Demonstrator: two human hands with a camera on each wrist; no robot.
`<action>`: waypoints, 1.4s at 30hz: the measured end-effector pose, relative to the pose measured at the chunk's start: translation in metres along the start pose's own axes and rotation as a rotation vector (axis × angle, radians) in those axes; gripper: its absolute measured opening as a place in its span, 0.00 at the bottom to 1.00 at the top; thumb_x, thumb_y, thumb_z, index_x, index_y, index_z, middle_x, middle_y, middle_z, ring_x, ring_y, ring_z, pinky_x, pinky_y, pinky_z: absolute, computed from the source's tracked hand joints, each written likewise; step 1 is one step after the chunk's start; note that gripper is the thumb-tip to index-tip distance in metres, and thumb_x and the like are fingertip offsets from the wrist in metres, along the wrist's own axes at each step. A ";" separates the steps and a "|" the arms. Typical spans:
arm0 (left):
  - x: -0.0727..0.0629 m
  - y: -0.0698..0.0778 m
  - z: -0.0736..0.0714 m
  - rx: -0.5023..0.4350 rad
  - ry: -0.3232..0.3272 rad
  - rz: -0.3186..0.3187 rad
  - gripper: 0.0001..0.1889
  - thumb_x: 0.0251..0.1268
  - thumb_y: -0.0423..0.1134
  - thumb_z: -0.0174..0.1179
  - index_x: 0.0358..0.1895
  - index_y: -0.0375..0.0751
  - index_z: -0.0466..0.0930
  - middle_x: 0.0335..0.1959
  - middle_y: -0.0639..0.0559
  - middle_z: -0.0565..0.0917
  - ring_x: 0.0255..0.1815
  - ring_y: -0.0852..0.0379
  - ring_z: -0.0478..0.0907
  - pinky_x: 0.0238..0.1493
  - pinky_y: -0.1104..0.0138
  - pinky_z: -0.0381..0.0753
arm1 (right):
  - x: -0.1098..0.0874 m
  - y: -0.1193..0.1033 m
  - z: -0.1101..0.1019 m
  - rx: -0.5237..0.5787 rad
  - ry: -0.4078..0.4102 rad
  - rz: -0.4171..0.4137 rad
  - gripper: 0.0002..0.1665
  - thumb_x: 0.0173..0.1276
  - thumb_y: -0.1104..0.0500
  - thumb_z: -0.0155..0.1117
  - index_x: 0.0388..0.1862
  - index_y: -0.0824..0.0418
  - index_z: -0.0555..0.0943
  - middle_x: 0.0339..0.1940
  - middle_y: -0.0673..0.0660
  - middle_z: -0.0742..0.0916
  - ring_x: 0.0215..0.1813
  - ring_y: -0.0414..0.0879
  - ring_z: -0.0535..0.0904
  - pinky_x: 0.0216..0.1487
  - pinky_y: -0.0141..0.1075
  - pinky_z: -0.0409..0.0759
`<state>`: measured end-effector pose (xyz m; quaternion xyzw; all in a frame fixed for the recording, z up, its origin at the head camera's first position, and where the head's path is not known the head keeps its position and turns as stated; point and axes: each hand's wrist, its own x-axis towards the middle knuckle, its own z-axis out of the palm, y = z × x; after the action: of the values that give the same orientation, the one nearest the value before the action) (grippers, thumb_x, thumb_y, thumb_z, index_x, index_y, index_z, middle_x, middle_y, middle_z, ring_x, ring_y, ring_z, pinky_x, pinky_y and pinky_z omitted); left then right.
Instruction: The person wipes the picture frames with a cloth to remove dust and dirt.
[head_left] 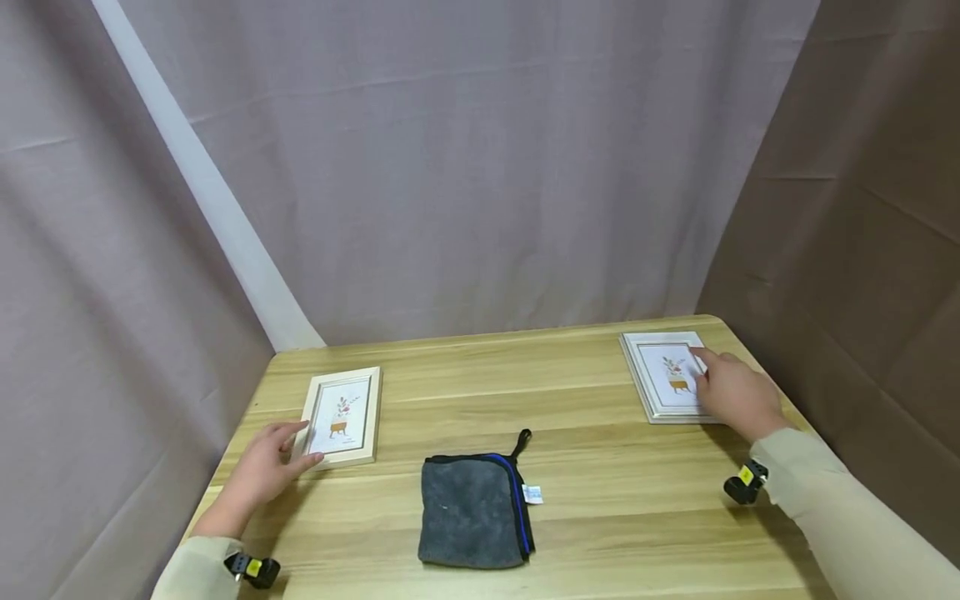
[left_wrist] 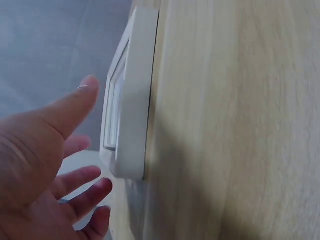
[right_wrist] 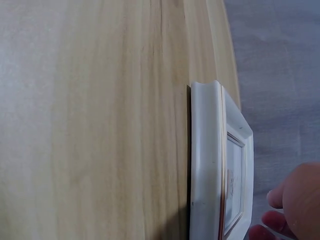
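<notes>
My left hand [head_left: 264, 467] hovers at the lower left corner of a cream picture frame [head_left: 376, 417], thumb and fingers spread apart. The left wrist view has the thumb [left_wrist: 75, 107] close beside this picture frame [left_wrist: 137, 95], which lies flat, with the loosely bent fingers off its near end. At the far right, my right hand [head_left: 742, 396] is over the right edge of a white picture frame [head_left: 641, 379] with grooved borders. Its fingertips [right_wrist: 275, 197] show just beside the picture frame [right_wrist: 205, 165] in the right wrist view, gripping nothing. Both pictures show a plant in an orange pot.
A folded dark grey cloth [head_left: 468, 512] with blue-and-black edging, a hanging loop and a white label lies at the front middle of the wooden table [head_left: 600, 508]. Grey curtains [head_left: 487, 167] stand behind the table and on both sides.
</notes>
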<state>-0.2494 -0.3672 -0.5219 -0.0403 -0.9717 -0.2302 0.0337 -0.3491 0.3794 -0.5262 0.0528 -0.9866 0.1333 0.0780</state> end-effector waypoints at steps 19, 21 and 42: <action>0.011 0.005 0.014 0.017 -0.008 0.002 0.34 0.62 0.48 0.83 0.65 0.28 0.86 0.70 0.28 0.80 0.57 0.35 0.84 0.62 0.38 0.82 | 0.000 -0.002 0.004 0.011 -0.040 0.012 0.31 0.79 0.58 0.59 0.77 0.69 0.73 0.47 0.71 0.86 0.43 0.65 0.86 0.36 0.67 0.84; 0.016 0.012 0.018 0.017 -0.016 0.000 0.35 0.62 0.49 0.83 0.65 0.28 0.86 0.69 0.29 0.80 0.53 0.40 0.85 0.58 0.43 0.84 | 0.000 -0.007 0.004 0.017 -0.033 -0.003 0.30 0.79 0.59 0.59 0.76 0.69 0.74 0.47 0.71 0.87 0.44 0.65 0.86 0.37 0.67 0.84; 0.054 0.095 0.075 -0.021 -0.024 0.068 0.34 0.63 0.49 0.84 0.66 0.30 0.87 0.66 0.36 0.82 0.42 0.54 0.83 0.48 0.56 0.87 | 0.003 -0.109 0.019 0.066 0.034 -0.203 0.16 0.72 0.60 0.71 0.56 0.66 0.90 0.37 0.55 0.89 0.36 0.49 0.85 0.32 0.50 0.85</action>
<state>-0.2980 -0.2456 -0.5416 -0.0766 -0.9676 -0.2387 0.0295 -0.3408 0.2689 -0.5163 0.1525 -0.9698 0.1578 0.1060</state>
